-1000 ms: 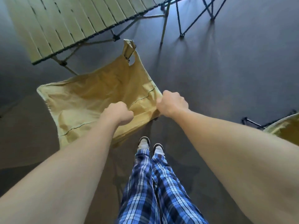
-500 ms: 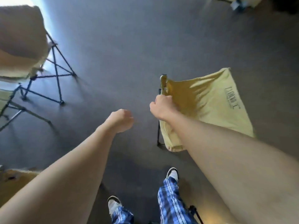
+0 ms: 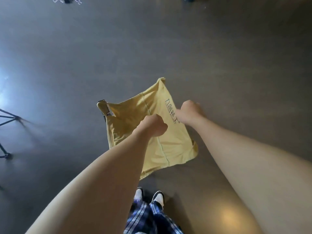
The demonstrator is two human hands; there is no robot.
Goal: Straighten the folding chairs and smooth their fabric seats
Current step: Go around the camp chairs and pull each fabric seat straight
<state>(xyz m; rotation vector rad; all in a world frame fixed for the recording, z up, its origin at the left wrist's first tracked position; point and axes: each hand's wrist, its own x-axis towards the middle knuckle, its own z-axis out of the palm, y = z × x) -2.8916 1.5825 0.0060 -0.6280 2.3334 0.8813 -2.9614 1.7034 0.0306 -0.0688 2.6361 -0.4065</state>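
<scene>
Both of your hands are working over the yellow fabric seat [image 3: 170, 146] of a folding chair standing on the dark floor [image 3: 219, 56] just ahead of your shoes [image 3: 157, 197]. Your left hand [image 3: 152, 125] is curling into a fist on the slack, creased cloth; whether it is pinching fabric is unclear. Your right hand [image 3: 188, 111] is gripping the far edge beside the printed logo [image 3: 172, 110].

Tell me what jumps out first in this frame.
A yellow fabric chair seat sits mid-frame on the dark floor. Both fists are over it: the left hand at its middle, the right hand at its printed right edge. Black chair legs show far left.
</scene>
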